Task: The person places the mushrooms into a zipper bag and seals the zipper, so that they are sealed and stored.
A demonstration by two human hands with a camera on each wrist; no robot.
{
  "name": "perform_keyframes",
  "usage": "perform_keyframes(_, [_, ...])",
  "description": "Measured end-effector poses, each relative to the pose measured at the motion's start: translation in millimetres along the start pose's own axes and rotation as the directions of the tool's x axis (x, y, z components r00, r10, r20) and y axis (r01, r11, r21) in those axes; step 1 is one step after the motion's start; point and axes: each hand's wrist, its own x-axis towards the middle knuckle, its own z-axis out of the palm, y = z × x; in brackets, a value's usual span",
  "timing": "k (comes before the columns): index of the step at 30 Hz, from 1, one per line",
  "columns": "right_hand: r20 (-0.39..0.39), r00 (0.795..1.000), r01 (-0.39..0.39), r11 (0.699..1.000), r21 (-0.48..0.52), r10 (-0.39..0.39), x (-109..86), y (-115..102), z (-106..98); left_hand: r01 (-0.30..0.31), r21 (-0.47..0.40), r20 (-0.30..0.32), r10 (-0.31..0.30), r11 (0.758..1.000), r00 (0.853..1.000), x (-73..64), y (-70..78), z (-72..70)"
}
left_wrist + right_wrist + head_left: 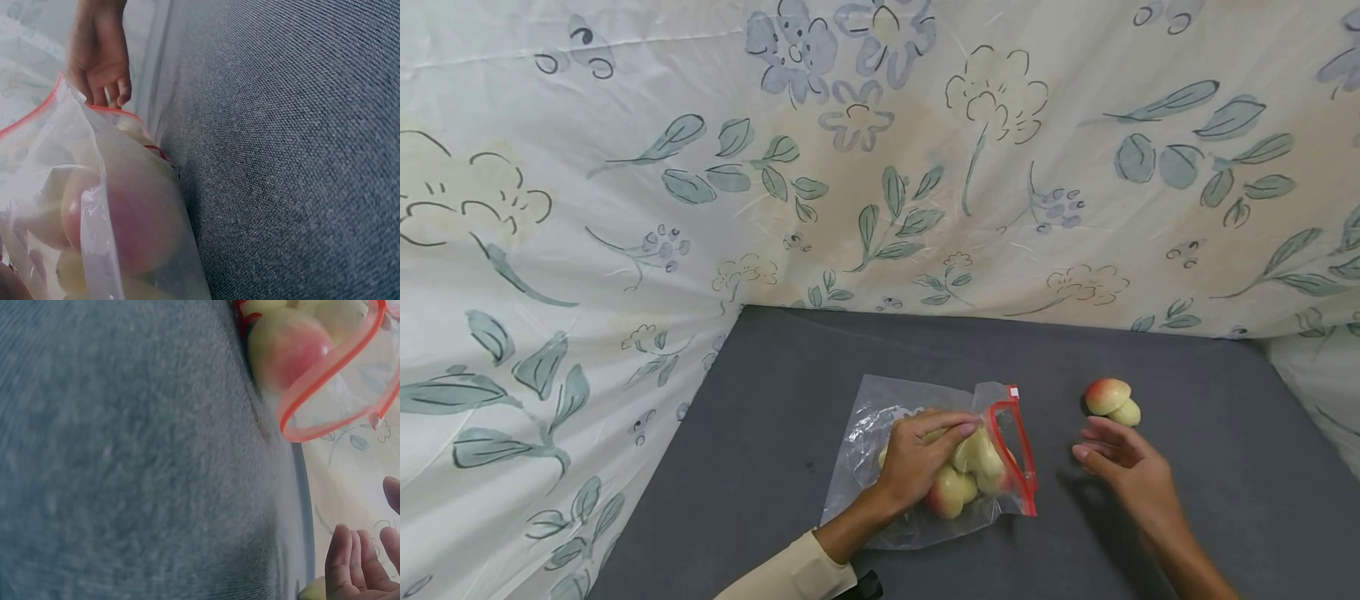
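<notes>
A clear zip bag with a red zip strip lies on the dark table, its mouth gaping to the right. Inside are several pale yellow, red-blushed pieces, rounded like toy mushrooms or fruit. My left hand lies over the bag, thumb and fingertips pinching its upper layer close to the mouth. To the right, my right hand hovers with loosely bent fingers and holds nothing. Just beyond its fingertips rests one loose mushroom-shaped piece, red and yellow on top with a paler lobe.
A floral cloth hangs behind and along the left side of the dark grey table. Near the left sleeve, a small black object shows at the lower edge of the head view.
</notes>
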Motion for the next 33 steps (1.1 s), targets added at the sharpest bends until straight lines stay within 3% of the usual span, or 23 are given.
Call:
perform_keyframes(9, [-0.083, 0.996, -0.014, 1.000, 0.007, 0.015, 6.3, 7.2, -7.9, 0.006, -0.004, 0.000, -0.006, 1.000, 1.000, -0.8, 0.6, 0.1])
perform_keyframes(20, [-0.145, 0.988, -0.081, 0.983, -0.167, 0.056, 10.2, 12.0, -15.9, 0.004, -0.014, 0.003, -0.004, 1.000, 1.000, -1.5, 0.7, -0.3])
perform_keyframes(33, [-0.208, 0.972, -0.163, 0.952, -0.260, 0.110, 16.6, 13.4, -22.8, 0.004, 0.012, -0.004, -0.004, 1.000, 1.000, -2.1, 0.1, 0.7])
